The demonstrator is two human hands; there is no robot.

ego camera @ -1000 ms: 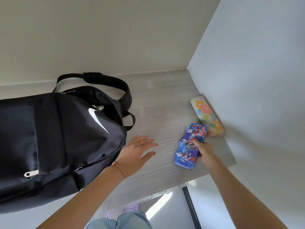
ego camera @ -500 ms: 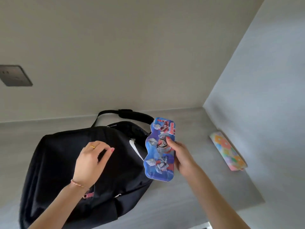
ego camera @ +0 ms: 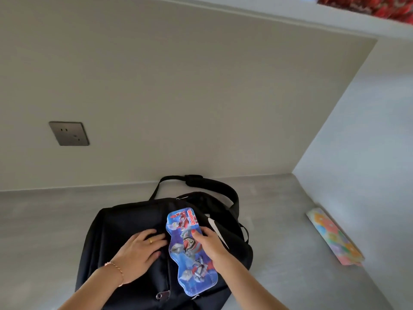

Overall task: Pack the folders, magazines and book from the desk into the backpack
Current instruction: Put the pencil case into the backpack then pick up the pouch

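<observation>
Blue tin (ego camera: 191, 250) atop black backpack (ego camera: 125, 222)

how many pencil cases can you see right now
2. The blue pencil case is held by the right hand over the black backpack; the floral pencil case lies on the desk by the right wall.

A pale grey tabletop (ego camera: 55, 220) ran across the near part of the scene and met a plain beige wall (ego camera: 178, 97) at the far side. On that wall, to the left, sat a dark metallic socket plate (ego camera: 69, 133). To the right a lighter, bluish-white side wall (ego camera: 368, 142) closed the corner and came down to the tabletop's right edge. Along the top a white ledge (ego camera: 290, 17) crossed the far wall, with a strip of red patterned material (ego camera: 368, 5) above it at the far right. The light was soft and even, brighter on the right wall.
</observation>
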